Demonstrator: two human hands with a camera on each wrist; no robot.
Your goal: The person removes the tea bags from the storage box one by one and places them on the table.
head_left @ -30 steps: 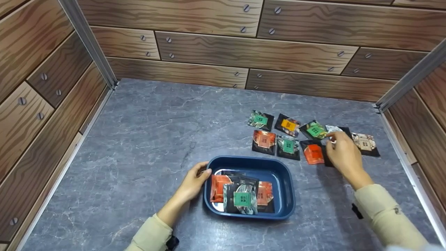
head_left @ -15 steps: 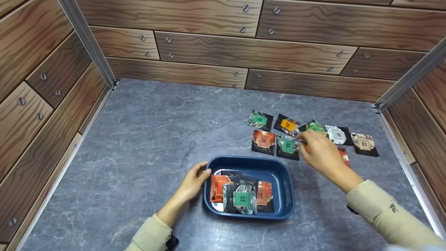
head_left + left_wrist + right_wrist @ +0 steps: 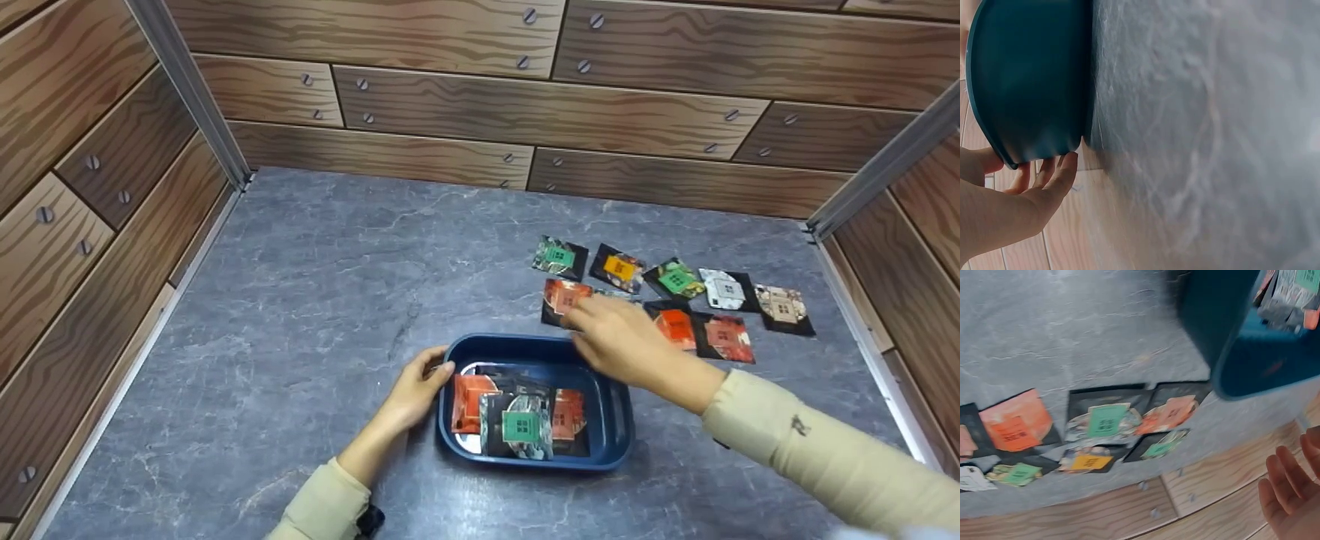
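Observation:
My left hand (image 3: 415,390) grips the left end of a blue plastic box (image 3: 536,464), thumb on the rim and fingers against the outer wall (image 3: 1027,84). Inside the box lie several square printed sachets, a green-labelled sachet (image 3: 521,426) on top. My right hand (image 3: 626,341) hovers near the box's far right rim, its fingers loosely bent; in the right wrist view nothing shows in the visible fingers (image 3: 1280,475). Below it in the head view, a green-labelled sachet (image 3: 1109,419) is mostly hidden. Its fingertips overlap an orange-red sachet (image 3: 561,296), apparently without touching.
More sachets lie in two loose rows behind and right of the box, including a yellow-labelled sachet (image 3: 617,268), a white sachet (image 3: 722,288), a beige sachet (image 3: 784,307) and a red sachet (image 3: 724,337). Wood-patterned walls (image 3: 435,105) enclose the grey marbled tabletop (image 3: 322,285).
My right hand has swept left, from over the right-hand sachets to beside the box's far rim. The sachets and box stay put, as does my left hand.

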